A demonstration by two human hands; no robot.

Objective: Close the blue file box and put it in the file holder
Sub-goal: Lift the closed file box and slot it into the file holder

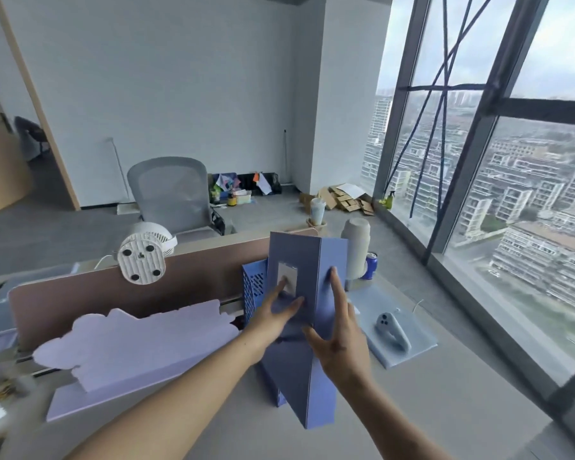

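Blue file box upright, closed, partly seated in the file holder; both hands flat against it.

The table (445, 410) carries the work, directly ahead of both hands. The blue file box (307, 257) stands with its long axis near vertical, leaning slightly, its lower end at the file holder (254, 287), whose perforated wall shows just left of the left hand. Whether the box is fully down in the slot cannot be told. Left hand (273, 322): fingers spread, lying flat on the labelled spine face, no grip. Right hand (341, 340): fingers extended, pressed on the box's right side face, likewise not clamped. Both hands are equally near; judged next action is a push downward and away.
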